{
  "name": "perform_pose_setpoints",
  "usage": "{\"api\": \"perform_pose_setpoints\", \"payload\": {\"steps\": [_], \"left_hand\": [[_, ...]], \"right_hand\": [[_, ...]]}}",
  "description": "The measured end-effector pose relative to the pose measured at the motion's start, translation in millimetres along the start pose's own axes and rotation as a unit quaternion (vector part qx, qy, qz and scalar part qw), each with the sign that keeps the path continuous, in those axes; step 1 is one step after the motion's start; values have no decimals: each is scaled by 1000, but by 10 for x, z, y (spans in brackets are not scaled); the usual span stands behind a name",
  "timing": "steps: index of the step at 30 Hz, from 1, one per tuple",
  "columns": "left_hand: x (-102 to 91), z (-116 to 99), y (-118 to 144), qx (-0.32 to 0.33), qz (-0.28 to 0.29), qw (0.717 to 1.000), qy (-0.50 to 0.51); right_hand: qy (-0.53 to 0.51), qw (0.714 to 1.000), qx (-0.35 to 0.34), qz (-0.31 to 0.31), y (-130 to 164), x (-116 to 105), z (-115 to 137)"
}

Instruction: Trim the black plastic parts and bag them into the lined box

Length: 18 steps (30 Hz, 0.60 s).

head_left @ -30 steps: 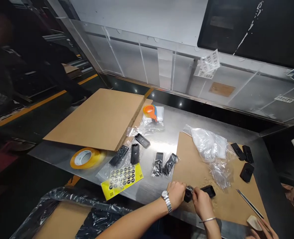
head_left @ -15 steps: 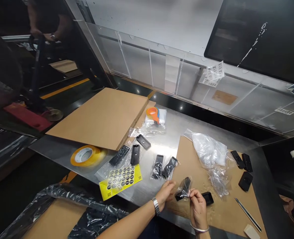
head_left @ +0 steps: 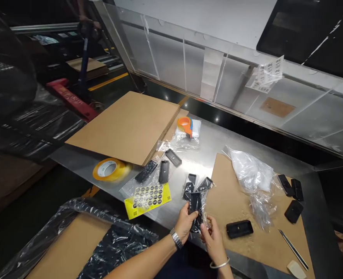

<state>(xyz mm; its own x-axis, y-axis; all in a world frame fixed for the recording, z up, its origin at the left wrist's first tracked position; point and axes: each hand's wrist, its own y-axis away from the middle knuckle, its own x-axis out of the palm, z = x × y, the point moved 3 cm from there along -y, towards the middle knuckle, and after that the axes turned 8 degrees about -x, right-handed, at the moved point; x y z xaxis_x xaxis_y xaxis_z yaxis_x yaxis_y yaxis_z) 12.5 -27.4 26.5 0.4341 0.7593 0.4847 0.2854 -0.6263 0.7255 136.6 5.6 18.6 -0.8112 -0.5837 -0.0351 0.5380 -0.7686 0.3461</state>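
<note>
Your left hand (head_left: pixel 186 223) and right hand (head_left: pixel 213 240) both pinch a bagged black part (head_left: pixel 195 211) at the desk's (head_left: pixel 189 155) near edge. Two bagged parts (head_left: pixel 197 185) lie done; the bare part (head_left: pixel 239 228) and others wait.

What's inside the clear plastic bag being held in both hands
A flat black rectangular plastic part sits inside the clear plastic bag, held by the left hand and right hand. Its lower end is hidden behind the fingers.
</note>
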Motion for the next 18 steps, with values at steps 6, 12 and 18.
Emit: {"api": "perform_pose_setpoints", "payload": {"steps": [6, 12, 18], "left_hand": [[-359, -19, 263, -19, -22, 997, 75], [-1126, 56, 507, 10, -165, 976, 142], [-2807, 93, 986, 27, -430, 895, 118]], "right_hand": [[-8, 990, 85, 108, 76, 481, -61], [-77, 963, 115, 231, 316, 962, -312], [-23, 959, 175, 224, 493, 1079, -819]]}}
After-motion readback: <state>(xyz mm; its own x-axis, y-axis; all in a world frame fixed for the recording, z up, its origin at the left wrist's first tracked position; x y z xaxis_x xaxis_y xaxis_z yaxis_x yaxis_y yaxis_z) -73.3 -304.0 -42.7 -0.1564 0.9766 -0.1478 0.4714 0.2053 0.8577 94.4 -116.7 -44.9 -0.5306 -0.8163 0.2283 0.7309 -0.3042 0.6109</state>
